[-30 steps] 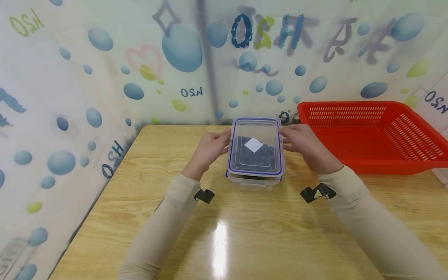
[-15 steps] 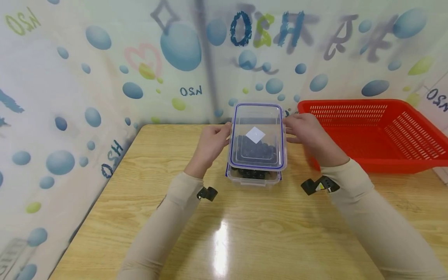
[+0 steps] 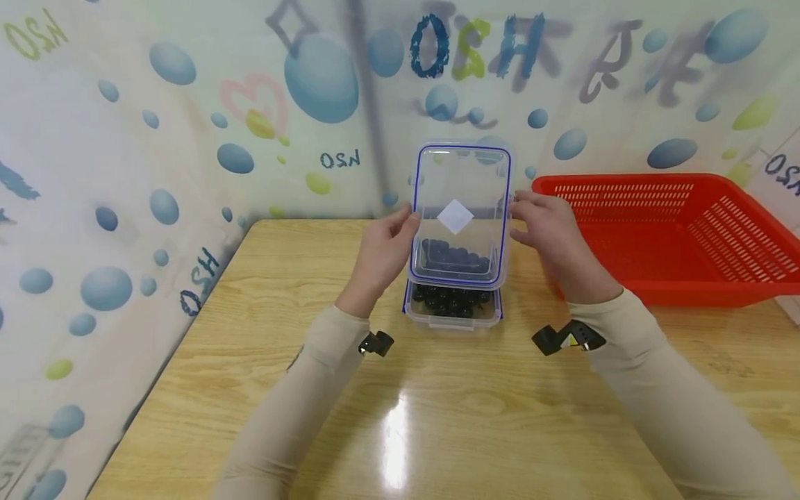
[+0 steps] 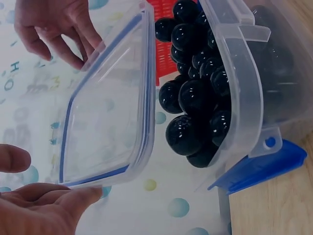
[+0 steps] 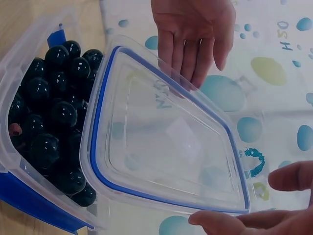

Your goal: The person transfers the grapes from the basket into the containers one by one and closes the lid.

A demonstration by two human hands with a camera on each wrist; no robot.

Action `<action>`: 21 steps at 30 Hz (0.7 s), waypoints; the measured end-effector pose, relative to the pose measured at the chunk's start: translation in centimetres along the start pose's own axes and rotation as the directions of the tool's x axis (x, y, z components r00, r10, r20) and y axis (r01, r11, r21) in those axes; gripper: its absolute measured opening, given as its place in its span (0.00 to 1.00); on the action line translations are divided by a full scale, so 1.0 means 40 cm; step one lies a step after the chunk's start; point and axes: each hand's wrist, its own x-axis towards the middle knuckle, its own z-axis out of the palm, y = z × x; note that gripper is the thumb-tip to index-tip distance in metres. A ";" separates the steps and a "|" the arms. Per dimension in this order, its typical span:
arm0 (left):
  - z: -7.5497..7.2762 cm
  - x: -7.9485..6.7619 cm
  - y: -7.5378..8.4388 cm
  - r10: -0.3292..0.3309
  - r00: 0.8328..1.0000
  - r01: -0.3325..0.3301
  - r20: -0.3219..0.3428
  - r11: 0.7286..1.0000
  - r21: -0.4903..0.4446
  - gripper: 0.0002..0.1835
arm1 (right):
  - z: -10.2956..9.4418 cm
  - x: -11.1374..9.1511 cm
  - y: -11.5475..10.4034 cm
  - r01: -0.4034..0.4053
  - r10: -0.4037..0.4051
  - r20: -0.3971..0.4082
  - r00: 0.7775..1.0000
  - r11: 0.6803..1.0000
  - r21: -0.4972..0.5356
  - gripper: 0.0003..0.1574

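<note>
A clear plastic lid [image 3: 462,177] with a blue seal and a white diamond label stands steeply tilted between my hands. Its lower edge overlaps the back part of a clear food container [image 3: 459,323] in the head view. Shiny black grapes [image 4: 188,95] fill that container, and a blue side latch [image 4: 264,169] hangs folded out. My left hand [image 3: 381,253] supports the lid's left edge on extended fingers, the thumb apart from it in the left wrist view. At the opposite edge, the straight fingertips of my right hand [image 3: 550,229] touch the lid.
To the right of the container, a red perforated plastic basket [image 3: 662,292] stands on the wooden table [image 3: 300,278]. A patterned cloth wall [image 3: 400,160] rises close behind the table's back edge. Each wrist carries a small black camera.
Both hands have raised the lid from nearly flat on the container and tipped it up and back, uncovering the grapes at the front. The container and the basket have stayed put.
</note>
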 end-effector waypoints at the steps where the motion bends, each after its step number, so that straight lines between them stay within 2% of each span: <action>1: 0.001 0.001 0.001 0.006 1.000 -0.006 -0.003 1.000 -0.013 0.26 | 0.000 -0.002 -0.001 0.002 -0.002 -0.006 1.000 1.000 0.007 0.32; 4: 0.001 0.001 0.003 0.030 1.000 -0.030 -0.010 0.998 -0.049 0.25 | 0.000 -0.010 -0.003 0.014 -0.013 -0.026 1.000 1.000 0.022 0.32; 8: 0.000 -0.002 0.009 0.098 0.995 -0.101 -0.029 0.987 -0.123 0.23 | -0.001 -0.024 -0.011 0.101 -0.097 -0.076 0.992 0.994 0.052 0.30; 12: 0.001 -0.003 0.017 0.197 0.979 -0.205 -0.058 0.952 -0.228 0.21 | -0.004 -0.040 -0.025 0.191 -0.179 -0.111 0.978 0.975 0.116 0.30; 17: 0.005 -0.005 0.015 0.266 0.961 -0.278 -0.079 0.919 -0.281 0.20 | -0.007 -0.051 -0.035 0.188 -0.164 -0.141 0.976 0.964 0.186 0.31; 21: 0.007 -0.007 0.013 0.309 0.947 -0.321 -0.089 0.894 -0.312 0.21 | -0.003 -0.050 -0.023 0.275 -0.232 -0.179 0.956 0.921 0.277 0.27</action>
